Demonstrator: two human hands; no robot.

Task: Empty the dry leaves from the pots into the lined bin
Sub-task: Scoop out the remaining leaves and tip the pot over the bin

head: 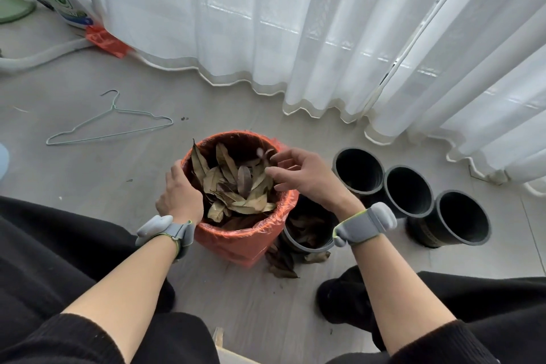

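Dry brown leaves [236, 186] fill the round bin lined with an orange plastic bag [233, 242], which stands between the hands. The left hand [178, 196] grips its rim. The right hand [307, 177] hovers over the opposite rim, fingers loosely spread, grasping nothing. Beneath the right wrist a dark grey round plastic pot [308, 250] holds leaves. Right of that hand stand 3 empty dark grey plastic pots [409, 189] on the pale grey wooden floor [118, 174].

Black sleeves [443, 344], grey wristbands [365, 223]

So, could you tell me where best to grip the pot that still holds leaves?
By the rim of the pot, from its near right side: it stands upright with the mouth open, the bin crowds its left, and empty pots stand behind it.
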